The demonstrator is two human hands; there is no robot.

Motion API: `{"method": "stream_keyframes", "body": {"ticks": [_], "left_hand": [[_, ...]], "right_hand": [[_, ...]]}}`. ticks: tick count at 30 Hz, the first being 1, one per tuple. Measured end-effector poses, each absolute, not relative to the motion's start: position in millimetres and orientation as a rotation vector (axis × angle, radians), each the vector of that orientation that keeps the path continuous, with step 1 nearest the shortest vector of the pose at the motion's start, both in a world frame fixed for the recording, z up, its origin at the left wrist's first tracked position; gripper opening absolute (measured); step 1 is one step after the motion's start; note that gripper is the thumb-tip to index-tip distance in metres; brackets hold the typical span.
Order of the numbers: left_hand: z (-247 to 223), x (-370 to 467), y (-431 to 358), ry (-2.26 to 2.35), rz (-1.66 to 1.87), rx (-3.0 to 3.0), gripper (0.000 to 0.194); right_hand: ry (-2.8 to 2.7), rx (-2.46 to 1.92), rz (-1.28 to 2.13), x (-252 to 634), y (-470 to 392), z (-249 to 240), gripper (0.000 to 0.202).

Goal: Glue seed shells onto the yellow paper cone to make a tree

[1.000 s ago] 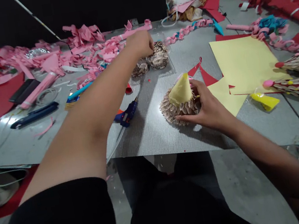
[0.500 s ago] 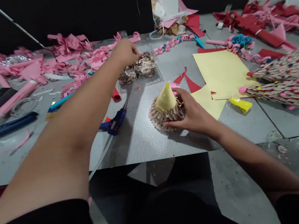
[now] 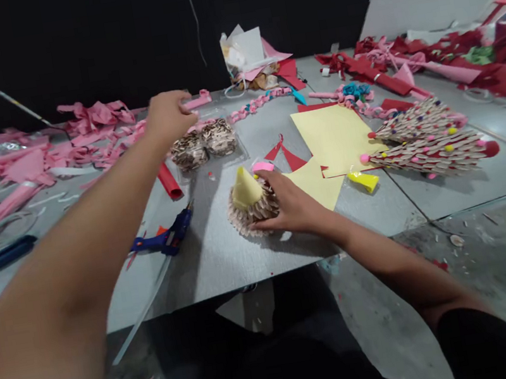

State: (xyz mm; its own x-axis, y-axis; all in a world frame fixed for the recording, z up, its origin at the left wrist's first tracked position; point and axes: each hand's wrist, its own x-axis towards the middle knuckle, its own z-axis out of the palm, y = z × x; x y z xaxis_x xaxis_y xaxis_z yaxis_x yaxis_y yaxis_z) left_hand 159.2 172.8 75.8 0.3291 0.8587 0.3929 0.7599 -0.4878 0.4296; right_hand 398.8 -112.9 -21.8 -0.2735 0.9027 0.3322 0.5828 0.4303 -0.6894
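My right hand [image 3: 289,206] is closed round a yellow paper cone [image 3: 246,190] standing on the table, its lower part covered in overlapping rows of pale shell-like pieces. Thumb and fingers grip its right side. Farther back, my left hand [image 3: 171,116] hovers at a clear plastic tray [image 3: 243,152]. Its fingers are bent, with a gap between thumb and forefinger, and nothing shows between them. Heaps of brown and pale pieces [image 3: 218,136] fill the tray's compartments. A blue glue gun [image 3: 171,233] lies left of the cone, its cord hanging over the table edge.
Yellow paper sheets [image 3: 336,138] and red scraps [image 3: 293,158] lie right of the cone. Two decorated cones [image 3: 430,155] rest on their sides farther right. Pink paper strips [image 3: 97,118] pile up at the back left. A red roll [image 3: 169,182] lies beside the tray.
My view has turned to the right, so everything sits farther left. My left hand has shifted slightly left over the tray, its fingers parting. My right hand keeps its grip on the cone.
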Motion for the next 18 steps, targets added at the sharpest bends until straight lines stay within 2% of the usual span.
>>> {"method": "stream_keyframes", "body": {"ticks": [4, 9, 13, 18], "left_hand": [[105, 147, 130, 1.489, 1.107, 2.363, 0.07], [116, 134, 17, 1.413, 1.283, 2.351, 0.028], [106, 127, -75, 1.447, 1.224, 2.186, 0.017], [83, 131, -156, 1.562, 1.3, 1.915, 0.015]], "right_hand": [[-1.99, -1.284, 0.616, 398, -115, -18, 0.117], [-2.014, -1.309, 0.657, 400, -128, -14, 0.116], [-1.969, -1.299, 0.634, 404, -147, -19, 0.111], [-1.905, -1.259, 0.565, 405, -161, -30, 0.103]]}}
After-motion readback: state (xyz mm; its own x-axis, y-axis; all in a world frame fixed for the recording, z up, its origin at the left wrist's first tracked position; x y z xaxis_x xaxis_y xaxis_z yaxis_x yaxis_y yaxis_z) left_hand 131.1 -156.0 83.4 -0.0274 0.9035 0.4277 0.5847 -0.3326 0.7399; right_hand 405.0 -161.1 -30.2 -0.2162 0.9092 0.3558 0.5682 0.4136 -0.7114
